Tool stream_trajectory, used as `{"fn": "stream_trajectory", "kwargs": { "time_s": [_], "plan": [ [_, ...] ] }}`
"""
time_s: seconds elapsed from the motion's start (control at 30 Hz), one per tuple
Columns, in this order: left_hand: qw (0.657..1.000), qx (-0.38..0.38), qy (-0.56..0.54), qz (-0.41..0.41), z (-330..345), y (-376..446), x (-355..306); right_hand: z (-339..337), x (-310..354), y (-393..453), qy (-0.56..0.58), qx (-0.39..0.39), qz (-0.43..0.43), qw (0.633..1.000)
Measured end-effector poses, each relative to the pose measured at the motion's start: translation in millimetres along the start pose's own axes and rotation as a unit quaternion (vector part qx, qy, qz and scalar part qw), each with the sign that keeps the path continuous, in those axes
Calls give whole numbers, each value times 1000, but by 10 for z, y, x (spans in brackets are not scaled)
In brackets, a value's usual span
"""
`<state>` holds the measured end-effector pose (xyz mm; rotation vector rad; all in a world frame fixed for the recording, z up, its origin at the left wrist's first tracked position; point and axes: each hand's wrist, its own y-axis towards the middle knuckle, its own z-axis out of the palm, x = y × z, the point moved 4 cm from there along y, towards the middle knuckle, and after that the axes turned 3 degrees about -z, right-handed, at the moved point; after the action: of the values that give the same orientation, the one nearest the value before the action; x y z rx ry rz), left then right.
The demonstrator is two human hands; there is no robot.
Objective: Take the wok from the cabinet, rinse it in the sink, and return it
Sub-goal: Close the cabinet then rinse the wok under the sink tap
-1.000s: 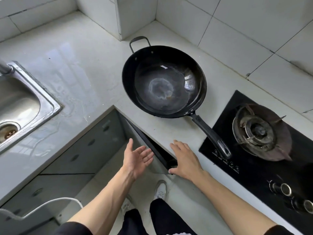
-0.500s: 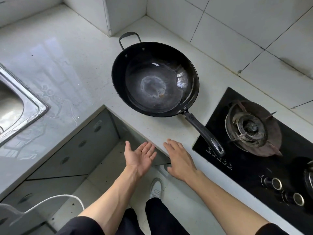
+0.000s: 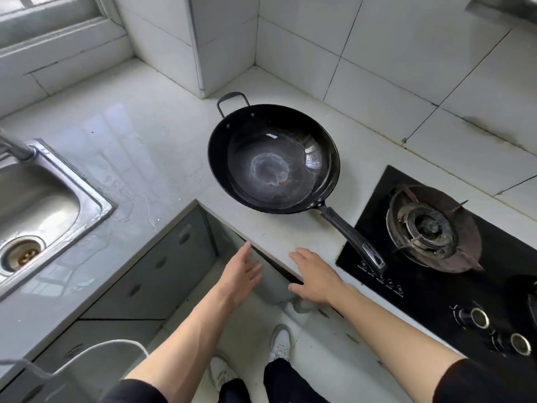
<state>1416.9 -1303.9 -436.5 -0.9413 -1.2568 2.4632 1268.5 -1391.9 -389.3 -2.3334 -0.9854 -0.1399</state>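
A black wok (image 3: 273, 158) rests on the white countertop (image 3: 162, 135) in the corner, its long handle (image 3: 351, 237) reaching over the hob's edge and a small loop handle at the back. The steel sink (image 3: 37, 205) is at the left. My left hand (image 3: 241, 274) is open in front of the counter's inner corner, fingers apart, holding nothing. My right hand (image 3: 316, 274) lies flat and open on the counter edge, just left of the wok's handle and not touching it. A grey cabinet door (image 3: 273, 283) shows below the counter between my hands.
A black gas hob (image 3: 436, 257) with a burner and two knobs fills the right. Grey cabinet fronts (image 3: 151, 271) run under the counter at the left. A tap (image 3: 14, 146) stands at the sink's back edge. A white cable (image 3: 96, 350) hangs at the lower left.
The view has tilted up, bringing the sink drain and window sill back into sight. Both hands stay open in about the same place near the counter edge. The wok has not moved.
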Motion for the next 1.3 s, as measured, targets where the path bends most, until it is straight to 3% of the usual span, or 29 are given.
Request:
{"fn": "stream_trajectory", "kwargs": {
  "time_s": [0.1, 0.23, 0.43, 0.53, 0.67, 0.87, 0.93, 1.17, 1.3],
  "plan": [
    [973, -51, 209, 77, -112, -181, -302, -187, 104, -76, 65, -31, -6, 997],
    [858, -101, 464, 197, -111, -567, -795, -525, 242, -211, 84, -140, -49, 985],
    [695, -117, 605, 369, -10, -750, -1314, -831, 305, -341, 72, -270, -50, 959],
    [598, -120, 680, 407, 72, -729, -1441, -880, 209, -390, 47, -324, -25, 945],
    [499, -130, 741, 430, 162, -693, -1561, -911, 51, -405, 12, -336, 18, 942],
    [432, -155, 773, 438, 200, -517, -1797, -982, -245, -161, -8, -289, 100, 952],
    [393, -153, 796, 435, 220, -412, -1846, -957, -323, -82, -5, -274, 98, 957],
    [307, -117, 837, 437, 223, -132, -2006, -851, -503, 99, -14, -287, 56, 956],
    [300, -79, 837, 451, 203, -100, -2034, -801, -572, 126, -25, -294, 64, 953]
  ]
}}
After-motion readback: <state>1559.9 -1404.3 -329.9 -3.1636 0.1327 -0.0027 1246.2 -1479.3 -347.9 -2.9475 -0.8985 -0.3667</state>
